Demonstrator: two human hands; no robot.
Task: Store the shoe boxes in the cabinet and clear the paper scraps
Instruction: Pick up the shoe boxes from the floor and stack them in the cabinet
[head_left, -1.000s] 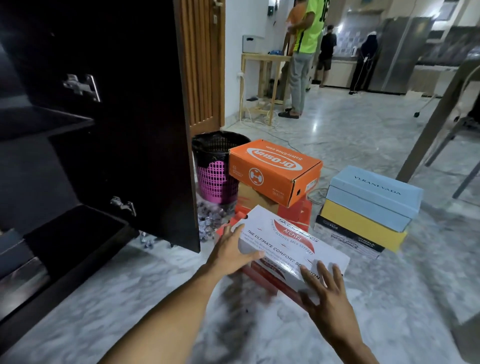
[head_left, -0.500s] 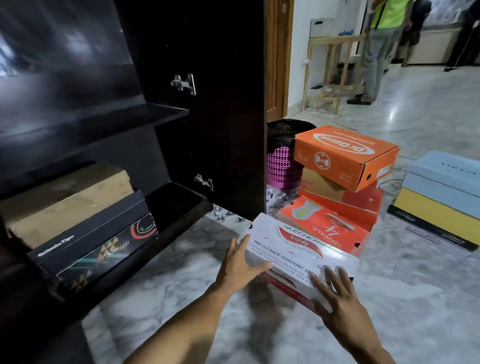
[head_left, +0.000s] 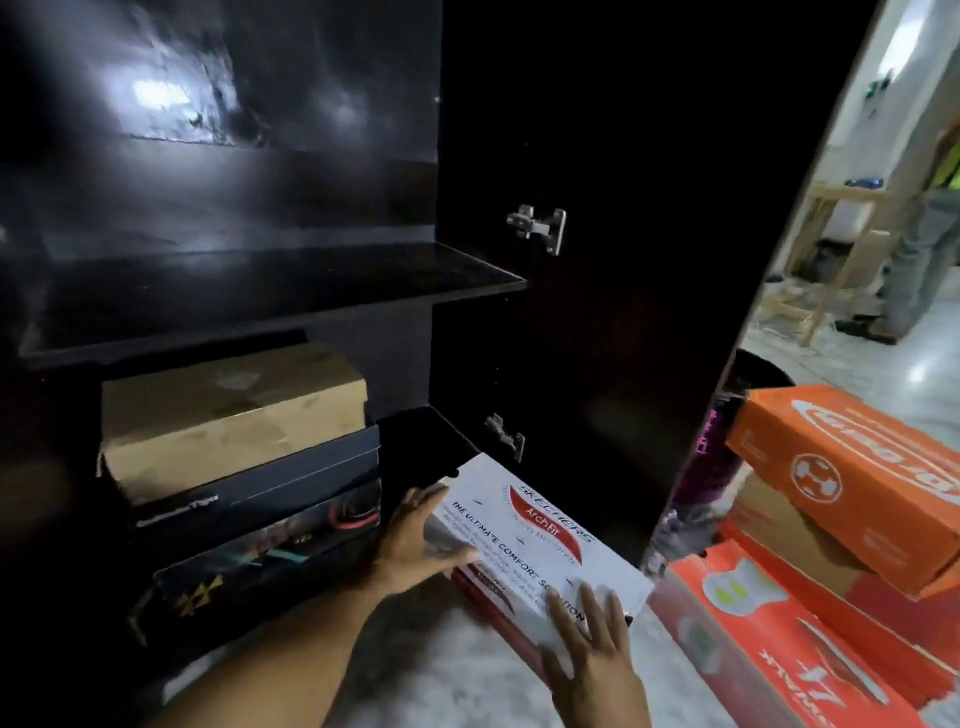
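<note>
Fingers straight, the left hand (head_left: 418, 540) and right hand (head_left: 592, 642) press the white shoe box (head_left: 524, 535) between them; it should go in level onto the bottom shelf (head_left: 415, 439), beside the stack (head_left: 234, 415).

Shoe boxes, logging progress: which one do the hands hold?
The white Skechers box, carried between left hand and right hand; the orange boxes and shelved boxes sit untouched.
</note>
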